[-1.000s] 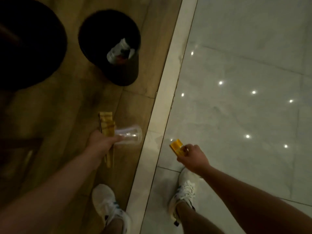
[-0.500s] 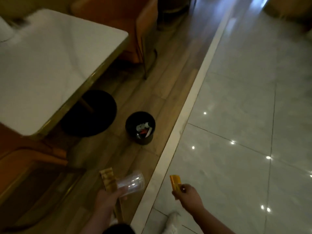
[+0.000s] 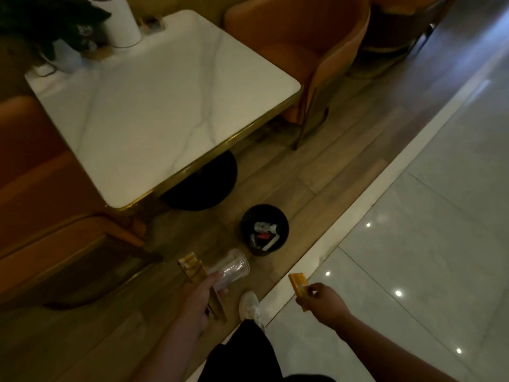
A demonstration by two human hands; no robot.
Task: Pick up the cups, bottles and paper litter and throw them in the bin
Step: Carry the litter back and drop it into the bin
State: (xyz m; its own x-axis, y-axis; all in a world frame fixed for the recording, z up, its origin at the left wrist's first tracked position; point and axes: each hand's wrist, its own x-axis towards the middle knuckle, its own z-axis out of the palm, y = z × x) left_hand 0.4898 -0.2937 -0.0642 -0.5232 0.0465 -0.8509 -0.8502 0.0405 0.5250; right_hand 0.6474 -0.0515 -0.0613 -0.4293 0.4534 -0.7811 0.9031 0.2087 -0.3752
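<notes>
The left hand [image 3: 199, 297] is closed around a clear, ribbed plastic cup [image 3: 230, 268] and a long, flat yellow-brown paper wrapper [image 3: 199, 279], both gripped together; the cup lies tilted with its open mouth pointing away from the person, toward the bin, and the wrapper protrudes past the hand at both ends. The right hand [image 3: 323, 301] is pinched on a small, flat orange-yellow paper packet [image 3: 298, 285], which it holds above the pale edge strip between the two floor surfaces. The round black waste bin [image 3: 283, 224] stands on the wooden plank floor [image 3: 275, 172], just ahead of the cup and near the dark round base of the desk. Inside the bin lie a transparent plastic bottle [image 3: 264, 226], a red item and a white item that are too small to identify. The white marble-patterned desk [image 3: 154, 106] with a gold rim carries a white cylindrical container [image 3: 122, 23] and a dark green plant [image 3: 49, 20] at its far end. Orange upholstered chairs [image 3: 303, 42] stand around the desk. A white shoe [image 3: 249, 306] rests on the wooden floor beside the glossy grey tiled floor [image 3: 427, 244]
</notes>
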